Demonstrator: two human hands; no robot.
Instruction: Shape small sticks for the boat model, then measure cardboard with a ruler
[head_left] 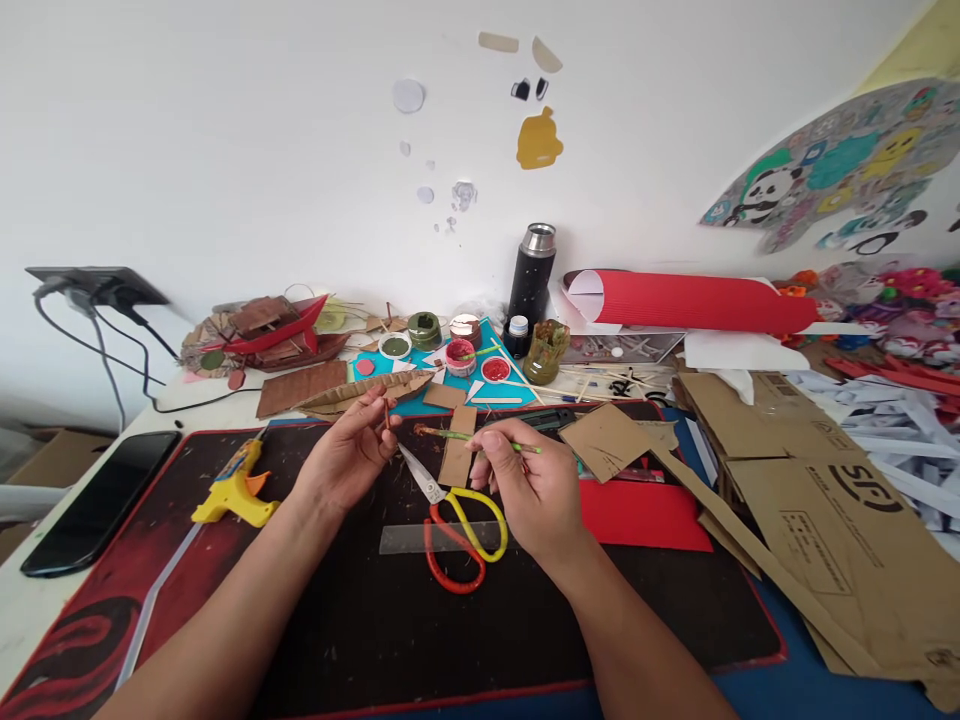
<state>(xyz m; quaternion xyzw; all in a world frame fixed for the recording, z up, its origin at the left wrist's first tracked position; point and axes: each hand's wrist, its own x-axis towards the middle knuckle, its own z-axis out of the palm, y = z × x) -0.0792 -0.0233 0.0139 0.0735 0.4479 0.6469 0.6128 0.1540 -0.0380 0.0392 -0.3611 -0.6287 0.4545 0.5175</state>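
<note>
My left hand [351,450] pinches a small, thin brown piece [387,412] upright between its fingertips. In my right hand [529,485] is a green paintbrush [450,434], its brown-stained tip pointing left, a little apart from the brown piece. Scissors [442,500] with one red and one yellow handle lie between my hands on the dark mat [360,620]. A clear ruler [405,539] rests beneath their handles. Behind the brush lies a strip of cardboard [457,455].
A yellow glue gun [238,490] and a black phone [101,500] lie at the left. Paint jars [424,330], a black flask [532,275] and a model boat [270,325] stand at the back. Cardboard [847,520] and red card [645,515] are at the right.
</note>
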